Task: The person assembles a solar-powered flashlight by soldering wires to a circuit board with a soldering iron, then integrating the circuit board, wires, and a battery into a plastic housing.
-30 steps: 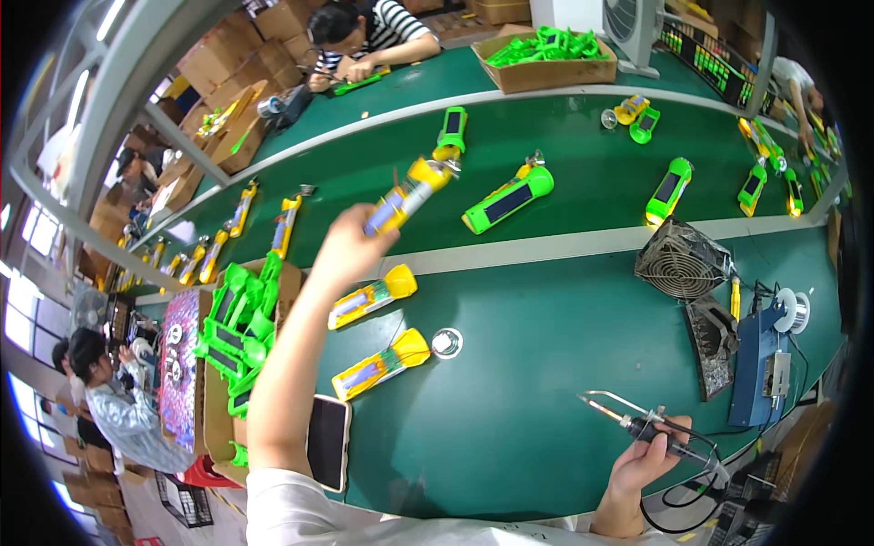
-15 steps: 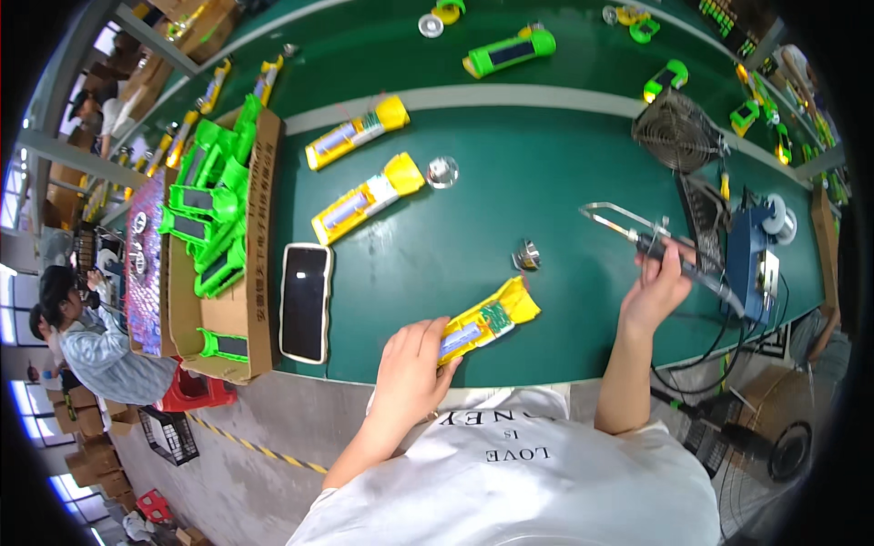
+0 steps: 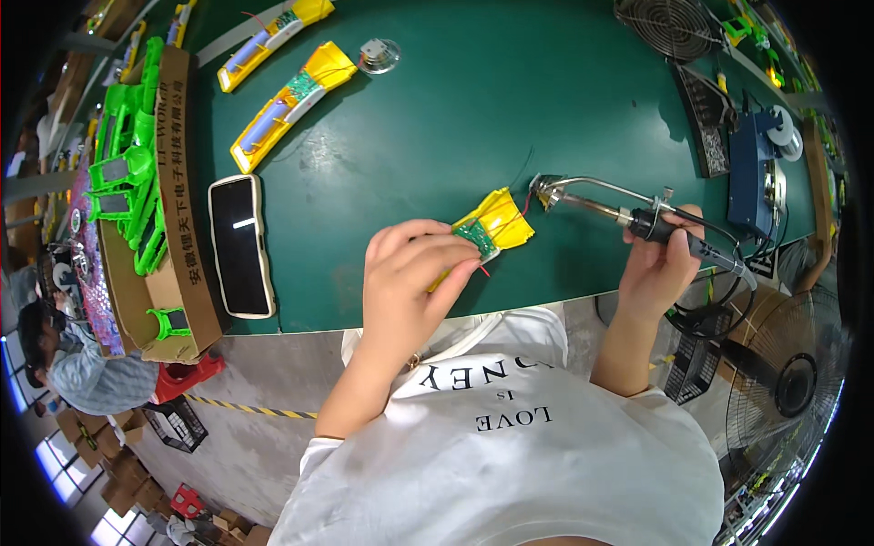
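My left hand (image 3: 414, 273) is closed around a yellow plastic housing (image 3: 503, 221) with a green circuit board (image 3: 475, 237) in it, near the table's front edge. A short red wire end sticks out by my fingertips. In my right hand (image 3: 657, 266) is a soldering iron (image 3: 651, 226) with a curved metal feed tube, pointing left. Its tip reaches a small shiny lamp reflector (image 3: 546, 191) just beyond the housing; whether they touch, I cannot tell. A red wire runs between housing and reflector.
Two more yellow housings (image 3: 289, 107) lie at far left, one beside a clear round lens (image 3: 379, 56). A phone (image 3: 241, 246) and a cardboard box (image 3: 177, 200) of green shells stand left. On the right are a blue soldering station (image 3: 754, 177) and a small fan (image 3: 669, 27).
My right hand has brought the iron's tip left and down to the reflector. My left hand has shifted its hold up the housing toward the circuit board. The view has tilted nearer.
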{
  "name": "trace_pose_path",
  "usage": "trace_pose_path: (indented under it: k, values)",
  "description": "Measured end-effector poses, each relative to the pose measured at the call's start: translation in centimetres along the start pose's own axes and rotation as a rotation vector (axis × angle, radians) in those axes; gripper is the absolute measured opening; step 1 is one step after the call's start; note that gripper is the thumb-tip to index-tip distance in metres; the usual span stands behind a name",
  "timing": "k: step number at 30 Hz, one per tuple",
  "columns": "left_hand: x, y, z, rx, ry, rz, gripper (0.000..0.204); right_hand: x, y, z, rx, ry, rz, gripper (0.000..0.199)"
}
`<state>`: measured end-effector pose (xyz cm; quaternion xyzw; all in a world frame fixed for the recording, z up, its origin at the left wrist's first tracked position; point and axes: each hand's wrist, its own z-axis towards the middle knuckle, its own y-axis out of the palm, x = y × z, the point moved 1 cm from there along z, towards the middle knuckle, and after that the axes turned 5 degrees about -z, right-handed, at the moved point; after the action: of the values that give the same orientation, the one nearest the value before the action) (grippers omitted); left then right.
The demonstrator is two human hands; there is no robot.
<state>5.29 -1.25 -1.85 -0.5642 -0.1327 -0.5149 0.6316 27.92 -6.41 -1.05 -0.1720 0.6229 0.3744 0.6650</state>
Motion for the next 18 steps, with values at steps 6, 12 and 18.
trace_pose_path:
  k: [6,12,18]
  values:
    - [-0.5,-0.6,0.5,-0.079,-0.006,-0.04,0.014,0.0,-1.3,-1.6,-0.133,0.018,0.045,0.02]
    - [-1.1,-0.8,0.4,-0.129,0.072,0.095,0.016,0.4,-0.3,-2.5,-0.166,0.048,0.078,0.02]
    - [-0.6,-0.5,0.4,0.025,-0.081,0.113,0.012,0.1,0.3,-2.9,-0.208,0.028,-0.019,0.018]
